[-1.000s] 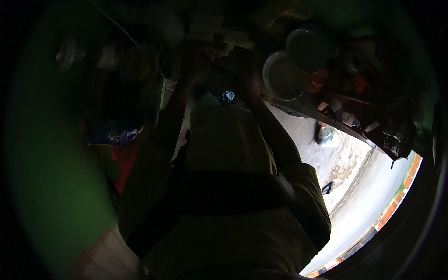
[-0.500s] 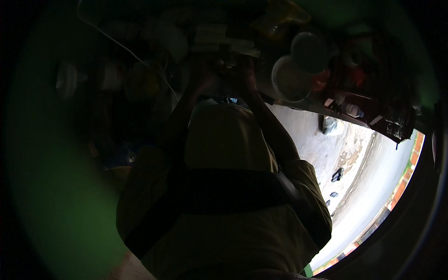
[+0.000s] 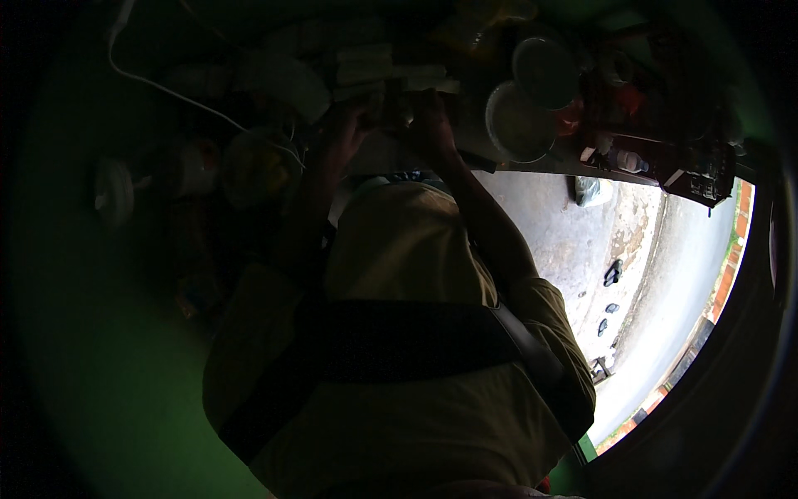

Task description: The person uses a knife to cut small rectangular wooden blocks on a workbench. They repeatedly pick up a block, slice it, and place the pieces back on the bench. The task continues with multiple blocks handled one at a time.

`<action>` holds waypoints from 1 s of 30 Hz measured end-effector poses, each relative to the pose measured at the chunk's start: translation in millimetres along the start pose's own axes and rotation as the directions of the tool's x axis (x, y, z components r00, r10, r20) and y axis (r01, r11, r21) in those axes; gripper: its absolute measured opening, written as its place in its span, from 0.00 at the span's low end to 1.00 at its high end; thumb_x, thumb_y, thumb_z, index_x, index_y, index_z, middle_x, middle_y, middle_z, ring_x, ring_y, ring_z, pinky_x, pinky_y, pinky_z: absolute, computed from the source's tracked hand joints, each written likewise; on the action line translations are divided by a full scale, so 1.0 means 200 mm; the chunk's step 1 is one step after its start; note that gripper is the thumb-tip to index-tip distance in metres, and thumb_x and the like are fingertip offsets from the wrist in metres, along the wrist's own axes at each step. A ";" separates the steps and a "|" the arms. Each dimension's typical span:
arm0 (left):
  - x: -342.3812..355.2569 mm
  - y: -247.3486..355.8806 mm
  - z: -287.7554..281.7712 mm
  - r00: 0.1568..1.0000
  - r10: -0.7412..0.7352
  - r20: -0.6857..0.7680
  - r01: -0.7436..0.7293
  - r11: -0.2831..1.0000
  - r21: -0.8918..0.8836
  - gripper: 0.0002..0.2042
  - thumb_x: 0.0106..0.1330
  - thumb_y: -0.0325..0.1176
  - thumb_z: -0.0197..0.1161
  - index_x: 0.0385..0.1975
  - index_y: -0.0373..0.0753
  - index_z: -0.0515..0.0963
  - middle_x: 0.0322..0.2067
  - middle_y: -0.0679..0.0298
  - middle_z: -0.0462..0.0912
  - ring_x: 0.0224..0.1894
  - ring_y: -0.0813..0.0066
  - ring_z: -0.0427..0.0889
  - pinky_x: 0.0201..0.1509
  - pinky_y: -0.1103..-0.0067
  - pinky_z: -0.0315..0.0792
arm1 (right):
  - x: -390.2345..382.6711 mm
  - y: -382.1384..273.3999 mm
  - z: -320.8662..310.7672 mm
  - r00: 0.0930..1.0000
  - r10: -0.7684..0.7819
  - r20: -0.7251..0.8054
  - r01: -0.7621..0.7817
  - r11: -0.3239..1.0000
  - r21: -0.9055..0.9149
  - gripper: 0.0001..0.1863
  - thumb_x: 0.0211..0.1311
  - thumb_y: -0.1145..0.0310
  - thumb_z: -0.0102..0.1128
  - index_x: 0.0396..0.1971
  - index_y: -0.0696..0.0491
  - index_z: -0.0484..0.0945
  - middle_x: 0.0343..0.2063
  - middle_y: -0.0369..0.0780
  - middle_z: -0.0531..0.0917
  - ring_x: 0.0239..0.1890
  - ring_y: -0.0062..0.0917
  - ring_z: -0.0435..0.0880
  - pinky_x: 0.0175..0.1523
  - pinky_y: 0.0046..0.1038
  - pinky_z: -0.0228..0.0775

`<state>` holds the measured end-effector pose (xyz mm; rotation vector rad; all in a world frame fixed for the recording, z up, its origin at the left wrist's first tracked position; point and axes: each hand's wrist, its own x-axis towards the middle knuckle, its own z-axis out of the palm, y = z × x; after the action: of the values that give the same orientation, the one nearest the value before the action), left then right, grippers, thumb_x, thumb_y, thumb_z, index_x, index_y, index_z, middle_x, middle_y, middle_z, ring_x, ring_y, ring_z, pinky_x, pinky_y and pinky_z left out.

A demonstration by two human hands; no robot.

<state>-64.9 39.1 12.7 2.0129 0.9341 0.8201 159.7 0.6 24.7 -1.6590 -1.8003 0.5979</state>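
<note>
In deep shadow, my left hand (image 3: 354, 126) reaches over the dark work surface at the top middle. My right hand (image 3: 429, 125) is beside it, with a small gap between the two. Just beyond the left hand lie stacked pale, bar-shaped pieces (image 3: 364, 68). More pale bars (image 3: 430, 83) lie right at the fingertips of my right hand. A small light spot shows between the hands, too dim to name. The fingers of both hands are too dark to make out what they hold, if anything.
Two round bowls, one pale-rimmed (image 3: 520, 125) and one greyish (image 3: 545, 73), stand to the right. Beyond them is a dark rack with a small bottle (image 3: 629, 161). A white cable (image 3: 187, 101) crosses the left. Sandals (image 3: 613, 273) lie on the bright floor outside.
My hands, close together before, have moved apart, the left one to the left. The whole view has shifted slightly, and the bowls and rack appear a little higher.
</note>
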 end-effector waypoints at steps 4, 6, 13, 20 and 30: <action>0.04 -0.07 0.02 0.915 -0.388 0.111 0.366 0.682 -0.634 0.28 0.66 0.18 0.70 0.67 0.41 0.74 0.60 0.51 0.80 0.60 0.57 0.82 0.63 0.64 0.78 | 0.00 -0.06 -0.04 0.997 0.034 -0.070 -0.028 0.995 0.095 0.30 0.59 0.58 0.75 0.59 0.54 0.77 0.55 0.52 0.78 0.59 0.50 0.76 0.66 0.48 0.71; 0.08 -0.11 0.03 0.825 -0.518 0.225 0.450 0.361 -0.817 0.29 0.65 0.16 0.70 0.67 0.41 0.75 0.59 0.51 0.81 0.59 0.57 0.83 0.63 0.64 0.79 | 0.01 -0.05 -0.03 0.992 -0.056 -0.112 0.058 0.998 0.019 0.30 0.57 0.58 0.77 0.56 0.55 0.78 0.51 0.50 0.80 0.56 0.47 0.78 0.63 0.46 0.72; 0.00 -0.16 0.07 0.982 -0.189 0.008 0.151 0.758 -0.634 0.29 0.64 0.15 0.69 0.66 0.41 0.76 0.59 0.54 0.81 0.59 0.60 0.83 0.61 0.65 0.79 | 0.04 -0.03 -0.03 0.958 -0.288 -0.004 0.274 0.916 -0.292 0.23 0.63 0.61 0.71 0.54 0.55 0.78 0.50 0.49 0.80 0.56 0.47 0.77 0.62 0.46 0.73; 0.18 0.09 0.01 0.597 -0.742 0.304 0.552 0.105 -0.827 0.13 0.65 0.32 0.73 0.48 0.39 0.82 0.46 0.60 0.86 0.48 0.66 0.86 0.53 0.69 0.81 | 0.00 -0.09 -0.10 0.960 -0.257 -0.108 0.229 0.948 -0.220 0.19 0.64 0.65 0.67 0.52 0.55 0.80 0.50 0.48 0.81 0.55 0.46 0.79 0.59 0.44 0.77; 0.18 0.16 0.06 0.640 -0.702 0.312 0.528 0.107 -0.843 0.11 0.71 0.30 0.67 0.50 0.36 0.80 0.46 0.58 0.84 0.47 0.65 0.86 0.53 0.66 0.84 | 0.00 0.08 -0.10 0.998 0.038 -0.041 -0.040 0.998 -0.046 0.30 0.57 0.50 0.76 0.56 0.49 0.81 0.54 0.48 0.82 0.59 0.47 0.80 0.63 0.46 0.75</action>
<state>-25.3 49.2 41.0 0.4423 0.9913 0.7233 186.2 1.1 28.1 -1.7291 -1.7697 0.5396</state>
